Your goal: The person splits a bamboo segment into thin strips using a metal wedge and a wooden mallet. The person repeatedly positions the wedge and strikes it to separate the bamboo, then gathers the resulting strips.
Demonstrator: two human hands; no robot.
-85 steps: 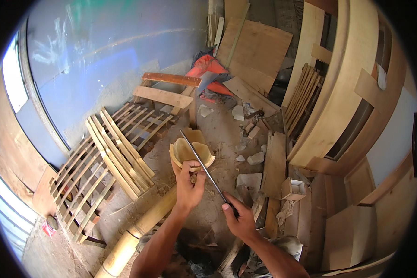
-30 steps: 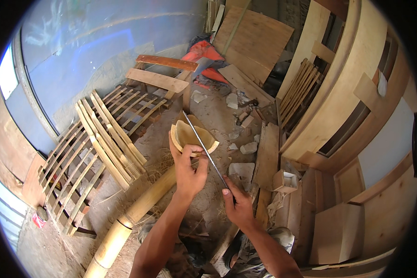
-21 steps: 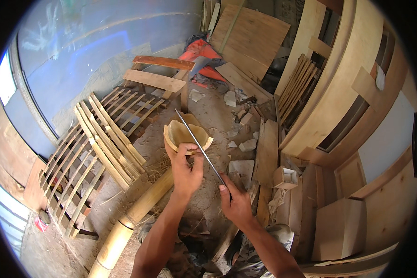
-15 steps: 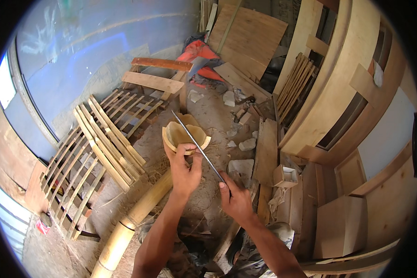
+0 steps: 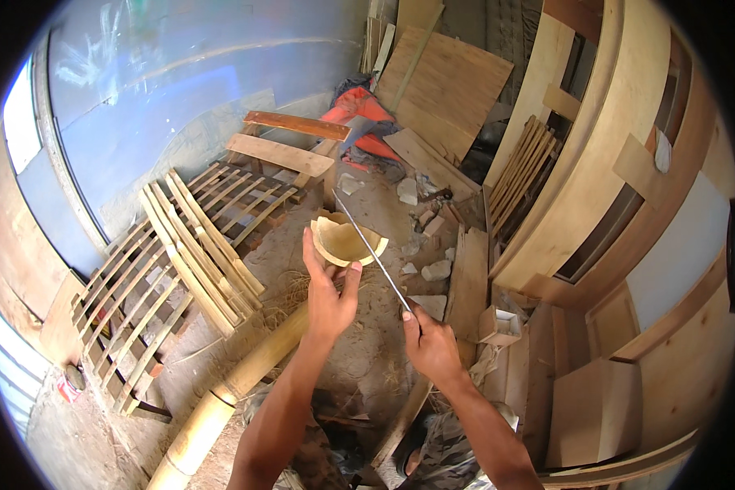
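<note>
A short, pale bamboo cup [image 5: 331, 239] with an uneven, notched rim is held up in front of me. My left hand [image 5: 331, 300] is closed around its underside, thumb against the near edge. My right hand [image 5: 434, 349] grips the lower end of a long, thin metal rod [image 5: 389, 279], possibly a file. The rod slants up and to the left, crossing the cup's right rim, with its tip past the far side. Whether it touches the rim I cannot tell.
A thick bamboo pole [image 5: 212, 414] lies at lower left, beside a slatted rack [image 5: 131, 318] bearing split bamboo strips [image 5: 198, 253]. Wooden boards [image 5: 469, 278] and a small open box [image 5: 501, 325] lie to the right. Rubble [image 5: 437, 270] and an orange cloth [image 5: 359, 106] are farther off.
The bamboo cup and both hands have shifted slightly right. The cup is turned, and the left fingers now spread along its side. The rod still crosses the rim, nearer its right edge.
</note>
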